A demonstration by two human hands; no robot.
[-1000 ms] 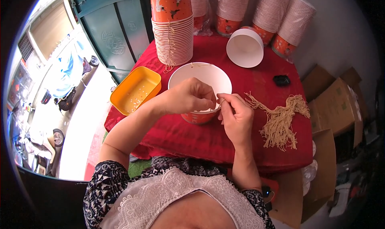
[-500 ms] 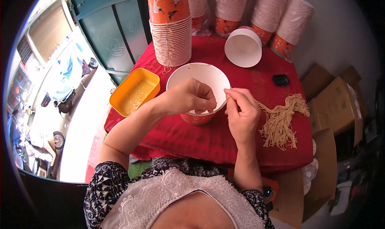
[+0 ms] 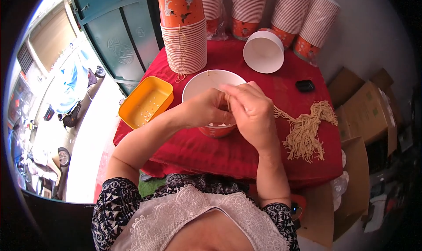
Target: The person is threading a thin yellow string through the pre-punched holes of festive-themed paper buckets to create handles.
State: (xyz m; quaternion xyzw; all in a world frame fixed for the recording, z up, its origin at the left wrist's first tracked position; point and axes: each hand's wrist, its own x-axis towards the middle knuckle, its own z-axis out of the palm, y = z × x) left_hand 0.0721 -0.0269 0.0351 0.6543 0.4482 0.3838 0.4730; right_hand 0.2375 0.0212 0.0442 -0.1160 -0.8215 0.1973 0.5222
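A white-lined paper bucket point(image 3: 196, 87) with an orange outside stands on the red-covered table in front of me. Over its near rim my two hands meet, fingertips close together. My left hand point(image 3: 207, 107) is closed in a pinch at the bucket's mouth. Closed likewise, my right hand point(image 3: 255, 111) bends its fingers toward the left ones. A thin beige string point(image 3: 228, 102) shows between the fingertips; its ends are hidden by the fingers. Another bit of string hangs at the far rim. Right of my right hand lies a loose bundle of beige strings point(image 3: 307, 130).
A yellow tray point(image 3: 127, 111) with small white bits sits left of the bucket. Behind stands a tall stack of buckets point(image 3: 184, 49) with strings hanging down it. One bucket point(image 3: 263, 53) lies tipped, near a black object point(image 3: 305, 86). More stacks line the wall; cardboard boxes point(image 3: 367, 110) stand right.
My right hand has moved left from the bucket's right rim to meet my left hand, turning its fingers inward. My left hand stays over the bucket. The whole view has shifted slightly.
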